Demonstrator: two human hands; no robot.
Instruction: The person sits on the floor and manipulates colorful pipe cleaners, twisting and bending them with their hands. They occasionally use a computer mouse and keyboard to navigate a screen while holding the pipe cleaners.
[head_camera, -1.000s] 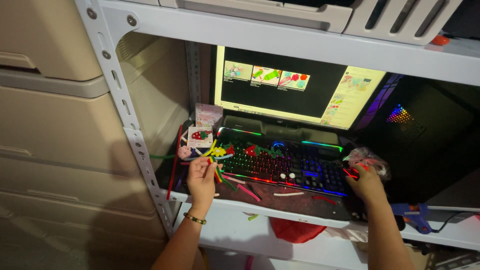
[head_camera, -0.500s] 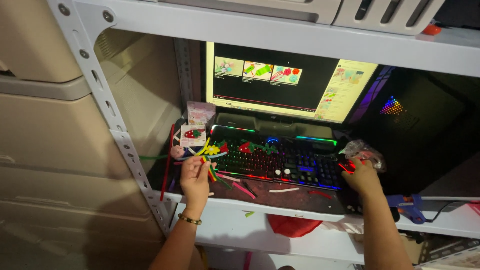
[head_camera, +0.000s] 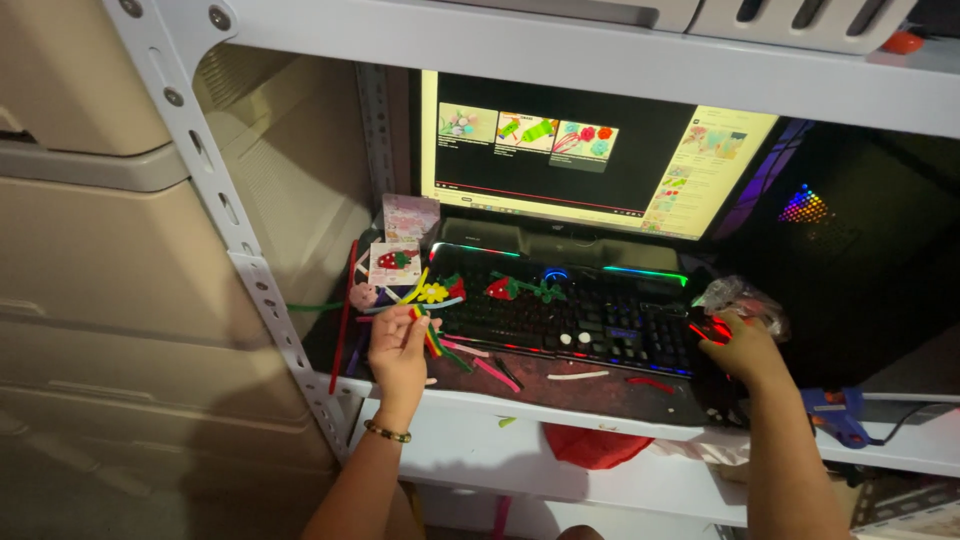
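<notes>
My left hand (head_camera: 398, 350) is closed around a small bunch of coloured pipe cleaners (head_camera: 432, 338), held just above the front left corner of a backlit keyboard (head_camera: 580, 318). My right hand (head_camera: 745, 348) lies over a red-lit mouse (head_camera: 703, 328) at the keyboard's right end; its fingers curve over the mouse. A crumpled clear plastic bag (head_camera: 742, 297) sits right behind that hand. On the keyboard's left part lie a yellow pipe-cleaner flower (head_camera: 432, 293) and a red and green strawberry shape (head_camera: 502, 288).
A lit monitor (head_camera: 590, 150) stands behind the keyboard. Loose pipe-cleaner pieces (head_camera: 577, 376) lie on the dark mat. A small card (head_camera: 395, 262) leans at the left. A blue glue gun (head_camera: 835, 412) rests at the right. A perforated metal upright (head_camera: 250, 275) frames the shelf.
Both hands stay at the same spots by the keyboard. The view has shifted slightly; the left hand still holds the pipe cleaners.
</notes>
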